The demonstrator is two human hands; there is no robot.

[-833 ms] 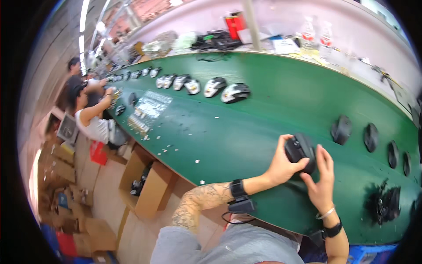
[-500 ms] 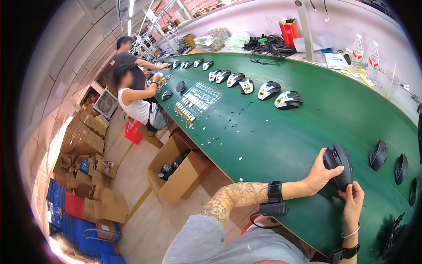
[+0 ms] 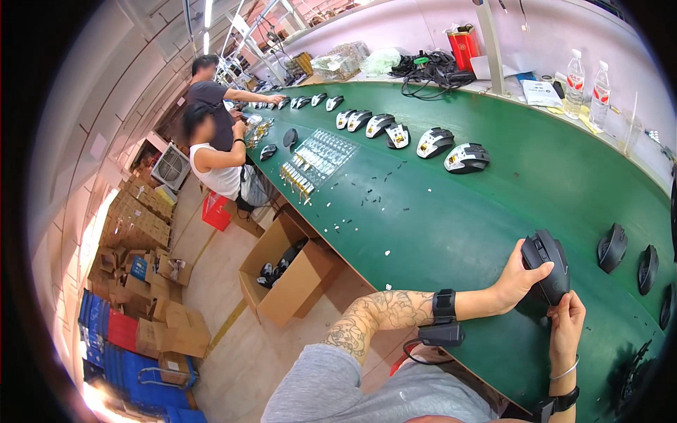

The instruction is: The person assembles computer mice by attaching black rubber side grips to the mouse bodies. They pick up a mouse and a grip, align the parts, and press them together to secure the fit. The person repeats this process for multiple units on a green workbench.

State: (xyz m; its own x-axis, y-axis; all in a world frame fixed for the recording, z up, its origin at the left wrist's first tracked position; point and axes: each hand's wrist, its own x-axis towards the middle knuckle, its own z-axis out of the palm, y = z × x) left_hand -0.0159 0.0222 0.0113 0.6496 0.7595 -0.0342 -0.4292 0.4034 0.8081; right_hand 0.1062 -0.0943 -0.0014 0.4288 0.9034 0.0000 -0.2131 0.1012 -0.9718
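Your left hand point(image 3: 518, 282) and right hand point(image 3: 566, 326) both clamp the black computer mouse point(image 3: 547, 265), held just above the green counter point(image 3: 451, 218). More black mouse shells point(image 3: 612, 248) stand near, to your right.

Black computer mouse point(image 3: 546, 266) being held at 4 o'clock between left hand point(image 3: 516, 282) and right hand point(image 3: 566, 324). Dark tattoo pattern being shown on left forearm point(image 3: 377, 321); black band point(image 3: 443, 307) being worn at wrist. Green table point(image 3: 451, 211) being spread across centre. White-and-black mouse shells point(image 3: 395, 130) being lined toward 12 o'clock. Red box point(image 3: 463, 46) being seen at 1 o'clock. Brown cardboard box point(image 3: 289, 275), blue crates point(image 3: 120, 352) being seen at 8 o'clock.
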